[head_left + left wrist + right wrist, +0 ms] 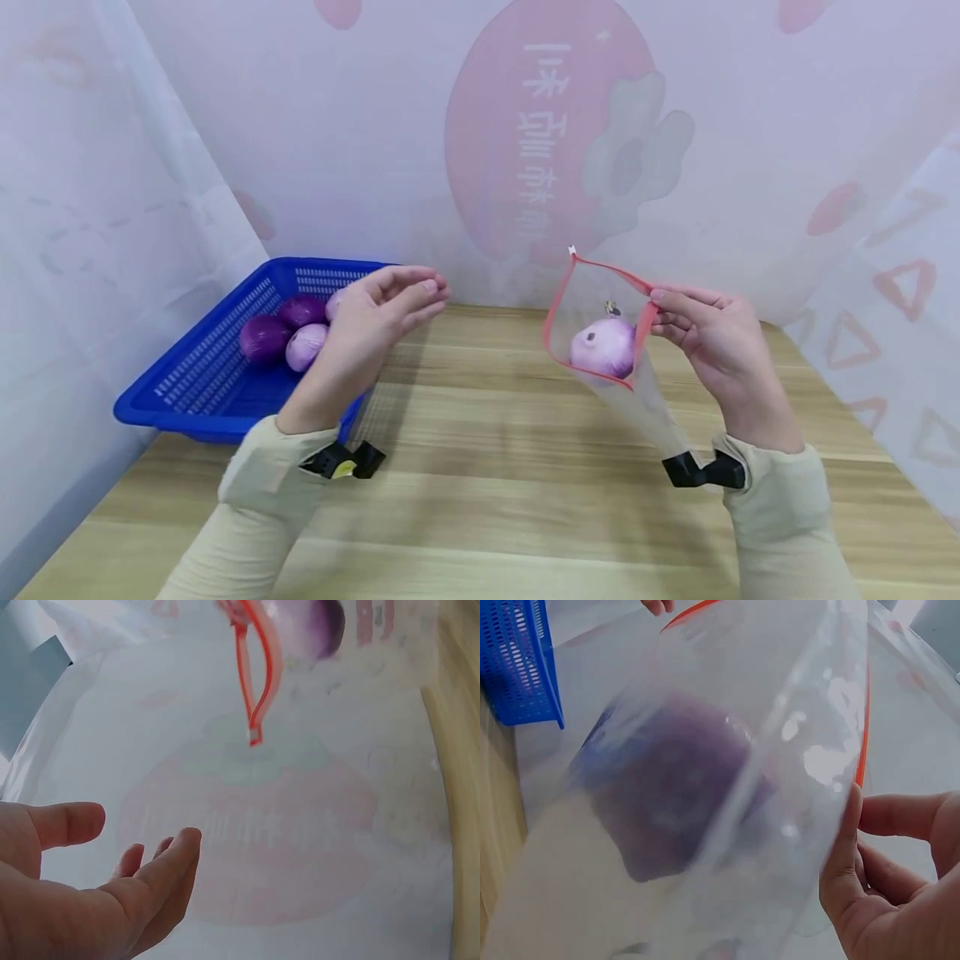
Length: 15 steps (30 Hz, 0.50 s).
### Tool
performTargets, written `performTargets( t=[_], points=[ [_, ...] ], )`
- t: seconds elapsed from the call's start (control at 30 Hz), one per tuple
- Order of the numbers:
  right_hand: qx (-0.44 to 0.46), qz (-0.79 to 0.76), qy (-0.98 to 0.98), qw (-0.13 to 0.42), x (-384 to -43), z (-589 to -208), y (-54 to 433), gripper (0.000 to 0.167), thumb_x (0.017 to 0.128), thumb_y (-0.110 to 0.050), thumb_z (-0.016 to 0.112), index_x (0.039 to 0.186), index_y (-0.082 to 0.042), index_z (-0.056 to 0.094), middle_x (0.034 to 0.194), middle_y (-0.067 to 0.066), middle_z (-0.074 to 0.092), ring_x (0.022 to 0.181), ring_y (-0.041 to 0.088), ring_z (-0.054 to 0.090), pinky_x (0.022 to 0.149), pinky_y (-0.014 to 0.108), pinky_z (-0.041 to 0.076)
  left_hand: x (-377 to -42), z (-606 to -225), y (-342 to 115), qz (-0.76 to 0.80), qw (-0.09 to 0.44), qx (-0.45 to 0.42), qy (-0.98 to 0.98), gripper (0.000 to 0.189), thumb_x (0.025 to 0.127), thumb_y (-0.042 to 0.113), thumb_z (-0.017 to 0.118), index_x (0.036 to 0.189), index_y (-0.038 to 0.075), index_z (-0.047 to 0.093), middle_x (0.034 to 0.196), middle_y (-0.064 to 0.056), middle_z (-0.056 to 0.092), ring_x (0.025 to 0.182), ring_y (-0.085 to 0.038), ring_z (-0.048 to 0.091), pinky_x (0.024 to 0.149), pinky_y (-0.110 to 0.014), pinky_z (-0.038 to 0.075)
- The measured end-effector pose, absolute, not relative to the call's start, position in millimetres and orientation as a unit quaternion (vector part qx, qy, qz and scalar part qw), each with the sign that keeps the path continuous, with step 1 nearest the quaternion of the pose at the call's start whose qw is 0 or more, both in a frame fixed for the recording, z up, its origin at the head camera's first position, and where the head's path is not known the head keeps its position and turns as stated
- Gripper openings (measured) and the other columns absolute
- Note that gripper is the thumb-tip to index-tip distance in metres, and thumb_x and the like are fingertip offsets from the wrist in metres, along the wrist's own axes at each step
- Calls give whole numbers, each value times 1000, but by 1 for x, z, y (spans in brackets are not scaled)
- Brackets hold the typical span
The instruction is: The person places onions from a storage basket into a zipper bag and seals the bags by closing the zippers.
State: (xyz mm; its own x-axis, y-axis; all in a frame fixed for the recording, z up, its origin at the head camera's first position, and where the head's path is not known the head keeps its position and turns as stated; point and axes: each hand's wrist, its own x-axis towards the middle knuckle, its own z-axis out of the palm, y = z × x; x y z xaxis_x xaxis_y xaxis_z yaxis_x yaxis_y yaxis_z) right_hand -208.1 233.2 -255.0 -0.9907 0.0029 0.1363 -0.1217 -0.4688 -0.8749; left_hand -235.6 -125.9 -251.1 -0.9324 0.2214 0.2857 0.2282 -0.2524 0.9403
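Observation:
My right hand [720, 342] pinches the red-edged rim of a clear zip bag [637, 400] between thumb and fingers. Its mouth gapes, and a purple onion [606, 346] shows inside. Through the cloudy plastic in the right wrist view, the onion [682, 787] looks like a dark purple shape. My left hand [375, 321] hovers over the right side of a blue basket [187, 417], fingers extended and loosely bent, holding nothing. Several purple onions, one dark [264, 339] and one paler [306, 347], lie in the basket, partly hidden by the left hand.
The wooden table [480, 500] spans the front, with the basket at its left. A pale printed curtain [360, 150] hangs behind and along both sides. Black camera mounts [343, 460] sit on both wrists.

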Motion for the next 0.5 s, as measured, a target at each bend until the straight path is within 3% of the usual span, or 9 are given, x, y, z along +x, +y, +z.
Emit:
performTargets(
  t=[0.23, 0.5],
  points=[
    [64, 870, -487, 46, -208, -253, 233, 12, 88, 9, 68, 99, 12, 72, 87, 17, 70, 67, 23, 66, 67, 29, 59, -242, -233, -164, -692, 38, -134, -708, 40, 97, 18, 65, 127, -7, 55, 122, -20, 62, 112, -27, 62, 92, -31, 52],
    [82, 886, -441, 113, -209, -250, 232, 14, 87, 12, 67, 101, 14, 70, 81, 18, 69, 65, 22, 64, 60, 28, 57, -268, -227, -205, -623, -43, -99, -775, 52, 102, 20, 56, 142, -8, 39, 139, -23, 48, 127, -31, 50, 97, -31, 48]
  ],
)
